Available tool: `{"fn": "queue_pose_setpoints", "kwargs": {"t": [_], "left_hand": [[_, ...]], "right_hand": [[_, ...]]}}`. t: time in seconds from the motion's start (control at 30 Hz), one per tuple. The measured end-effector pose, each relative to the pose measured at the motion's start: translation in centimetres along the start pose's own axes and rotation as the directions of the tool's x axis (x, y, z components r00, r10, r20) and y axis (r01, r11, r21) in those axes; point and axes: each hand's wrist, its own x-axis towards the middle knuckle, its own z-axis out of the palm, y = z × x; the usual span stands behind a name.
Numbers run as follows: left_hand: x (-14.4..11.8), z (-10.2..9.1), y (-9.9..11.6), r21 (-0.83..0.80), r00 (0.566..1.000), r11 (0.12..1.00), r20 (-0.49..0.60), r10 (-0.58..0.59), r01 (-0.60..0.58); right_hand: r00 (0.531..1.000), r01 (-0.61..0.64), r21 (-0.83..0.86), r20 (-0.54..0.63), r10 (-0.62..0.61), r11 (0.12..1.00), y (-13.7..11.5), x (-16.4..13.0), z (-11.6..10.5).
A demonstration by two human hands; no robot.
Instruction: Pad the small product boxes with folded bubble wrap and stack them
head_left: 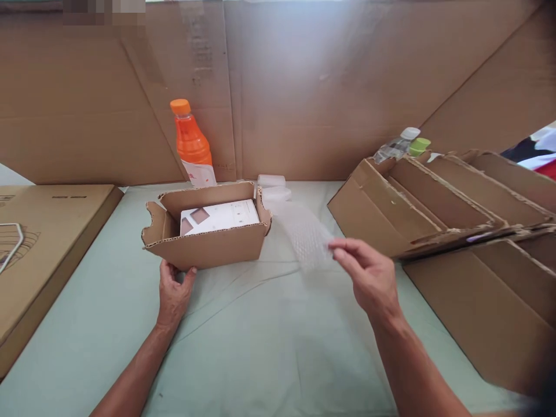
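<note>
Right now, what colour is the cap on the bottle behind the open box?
Orange, matching the bottle; clearest in the head view.

A packet [219, 217] lies in the box [204, 246]; bottle [191, 142] behind it, bubble wrap [304, 231] to its right
</note>
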Motion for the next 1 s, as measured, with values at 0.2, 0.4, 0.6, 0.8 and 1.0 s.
{"fn": "queue_pose_setpoints", "kwargs": {"t": [0.2, 0.4, 0.6, 0.8, 1.0], "left_hand": [[-0.5, -0.2, 1.2, 0.028, 1.000, 0.999, -0.012, 0.019, -0.019], [-8.5, -2.9, 4.2, 0.126, 0.995, 0.990, 0.087, 0.053, -0.064], [-15.8, -3.6, 7.2, 0.135, 0.763, 0.984, 0.621, -0.178, 0.120], [-14.1, -0.9, 7.4, 0.239, 0.721, 0.970, 0.664, -0.199, 0.048], [-13.4, 0.6, 7.0, 0.343, 0.690, 0.918, 0.714, -0.117, -0.198]], "right_hand": [[0.933, -0.056, 0.164, 0.361, -0.007, 0.985, 0.7, -12.8, -0.2], [0.726, -0.122, 0.107, 0.687, 0.015, 0.987, -1.4, -18.7, 4.2], [0.474, 0.033, 0.040, 0.879, -0.051, 0.999, -2.0, -18.8, 6.4], [0.465, -0.006, 0.044, 0.885, -0.036, 0.999, -2.0, -18.8, 6.5], [0.679, -0.050, 0.046, 0.734, 0.000, 0.998, -0.7, -13.5, 2.8]]}}
